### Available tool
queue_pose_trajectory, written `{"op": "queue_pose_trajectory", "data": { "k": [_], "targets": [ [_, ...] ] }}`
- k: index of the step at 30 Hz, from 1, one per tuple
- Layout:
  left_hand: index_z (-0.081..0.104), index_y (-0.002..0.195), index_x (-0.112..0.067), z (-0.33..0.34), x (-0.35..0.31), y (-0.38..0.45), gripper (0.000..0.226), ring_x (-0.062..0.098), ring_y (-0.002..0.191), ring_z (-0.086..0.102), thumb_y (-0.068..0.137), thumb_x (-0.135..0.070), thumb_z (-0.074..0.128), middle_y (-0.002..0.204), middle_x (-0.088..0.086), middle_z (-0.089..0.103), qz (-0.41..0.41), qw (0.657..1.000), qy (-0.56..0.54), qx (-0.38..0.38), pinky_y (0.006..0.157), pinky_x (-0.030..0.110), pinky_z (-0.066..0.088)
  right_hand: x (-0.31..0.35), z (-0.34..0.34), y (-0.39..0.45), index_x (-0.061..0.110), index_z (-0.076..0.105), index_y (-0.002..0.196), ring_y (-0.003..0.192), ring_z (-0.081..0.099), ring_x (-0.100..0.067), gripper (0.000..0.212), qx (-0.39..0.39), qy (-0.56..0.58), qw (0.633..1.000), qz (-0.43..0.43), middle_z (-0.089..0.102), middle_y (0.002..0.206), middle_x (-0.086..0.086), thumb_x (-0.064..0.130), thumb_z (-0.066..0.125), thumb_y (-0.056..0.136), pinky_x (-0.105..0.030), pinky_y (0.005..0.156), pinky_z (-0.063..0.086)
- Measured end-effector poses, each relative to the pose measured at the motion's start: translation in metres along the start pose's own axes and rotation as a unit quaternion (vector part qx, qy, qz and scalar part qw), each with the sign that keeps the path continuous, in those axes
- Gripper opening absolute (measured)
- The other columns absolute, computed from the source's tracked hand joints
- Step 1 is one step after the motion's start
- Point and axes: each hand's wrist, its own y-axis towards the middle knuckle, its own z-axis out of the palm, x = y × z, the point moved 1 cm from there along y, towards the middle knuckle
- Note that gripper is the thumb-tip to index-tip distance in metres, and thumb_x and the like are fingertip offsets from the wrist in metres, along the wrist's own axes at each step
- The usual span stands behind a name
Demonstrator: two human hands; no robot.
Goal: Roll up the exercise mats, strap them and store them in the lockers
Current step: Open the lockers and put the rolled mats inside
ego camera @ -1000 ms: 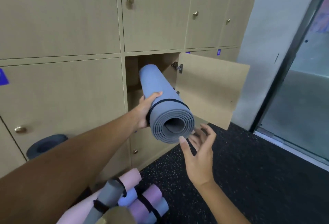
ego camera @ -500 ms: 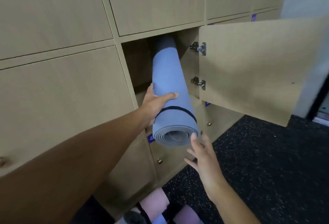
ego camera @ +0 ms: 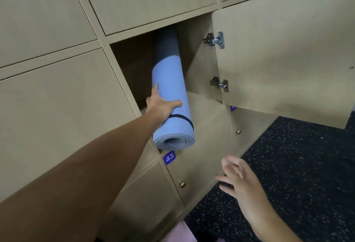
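- At the near right, above the speckled floor [ego camera: 288, 165], the right hand [ego camera: 242, 182] hangs free with fingers spread and relaxed; it holds nothing and stands well apart from the mat.
- At the bottom edge of the view, a pink rolled mat [ego camera: 182, 232] lies partly visible at the foot of the lockers; judged from this, further mats remain to be stored.
- At the front lip of the open locker [ego camera: 201, 105], the left hand [ego camera: 163, 107] grips the blue rolled mat [ego camera: 171, 88] from the left, thumb laid across its top, just above the black strap [ego camera: 182, 117].
- The mat is tilted, far end deep in the compartment near its upper back, near end overhanging the lip above the number tag 43 [ego camera: 169, 157].
- Step in hand: storing this strapped mat. The next move calls for a push along the mat's axis until the near end clears the lip, then closing of the locker door [ego camera: 288, 49], which stands swung open to the right.
- Against the frame half a second earlier: the mat sits deeper in the compartment, and the right hand, then just beneath the roll's end, is now lower and clear of it.
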Motion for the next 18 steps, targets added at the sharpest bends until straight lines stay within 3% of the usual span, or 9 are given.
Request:
{"op": "queue_pose_trajectory", "data": {
  "k": [3, 9, 13, 16, 18],
  "targets": [
    [0.007, 0.162, -0.041, 0.006, 0.004, 0.014, 0.117, 0.029, 0.107, 0.051, 0.076, -0.041, 0.086, 0.147, 0.009, 0.034, 0.002, 0.999, 0.039, -0.012, 0.088, 0.041, 0.046, -0.002, -0.001, 0.002, 0.026, 0.054, 0.130, 0.098, 0.072, -0.015, 0.048, 0.015, -0.019, 1.000, -0.004, 0.062, 0.124, 0.007, 0.043, 0.062, 0.086, -0.033, 0.083, 0.055],
    [0.005, 0.163, -0.040, 0.004, 0.010, 0.045, 0.116, 0.038, 0.127, 0.050, 0.078, -0.041, 0.085, 0.153, 0.012, 0.030, -0.009, 0.996, 0.079, -0.032, 0.104, 0.045, 0.044, -0.004, -0.018, 0.014, 0.034, 0.057, 0.121, 0.098, 0.073, -0.014, 0.047, -0.004, -0.042, 0.999, -0.004, 0.063, 0.124, 0.009, 0.052, 0.061, 0.078, -0.037, 0.088, 0.056],
    [0.003, 0.162, -0.042, 0.010, 0.023, 0.066, 0.117, 0.043, 0.125, 0.050, 0.079, -0.041, 0.085, 0.149, 0.015, 0.029, -0.010, 0.993, 0.111, -0.033, 0.104, 0.055, 0.046, -0.011, -0.022, 0.021, 0.036, 0.056, 0.121, 0.096, 0.073, -0.011, 0.049, -0.010, -0.061, 0.998, -0.003, 0.063, 0.124, 0.010, 0.055, 0.061, 0.076, -0.039, 0.089, 0.057],
    [0.001, 0.162, -0.042, 0.017, 0.042, 0.078, 0.118, 0.045, 0.125, 0.050, 0.079, -0.042, 0.085, 0.149, 0.016, 0.029, 0.002, 0.989, 0.141, -0.044, 0.106, 0.056, 0.046, -0.016, -0.031, 0.028, 0.037, 0.056, 0.125, 0.096, 0.072, -0.006, 0.061, -0.026, -0.096, 0.995, -0.013, 0.065, 0.123, 0.011, 0.064, 0.060, 0.070, -0.044, 0.095, 0.057],
    [0.001, 0.161, -0.043, 0.022, 0.049, 0.086, 0.117, 0.044, 0.125, 0.050, 0.079, -0.043, 0.085, 0.149, 0.015, 0.028, 0.005, 0.987, 0.150, -0.055, 0.106, 0.056, 0.046, -0.017, -0.036, 0.031, 0.040, 0.056, 0.123, 0.097, 0.072, -0.005, 0.058, -0.038, -0.102, 0.994, -0.016, 0.066, 0.122, 0.012, 0.070, 0.062, 0.074, -0.047, 0.096, 0.056]
  ]
}}
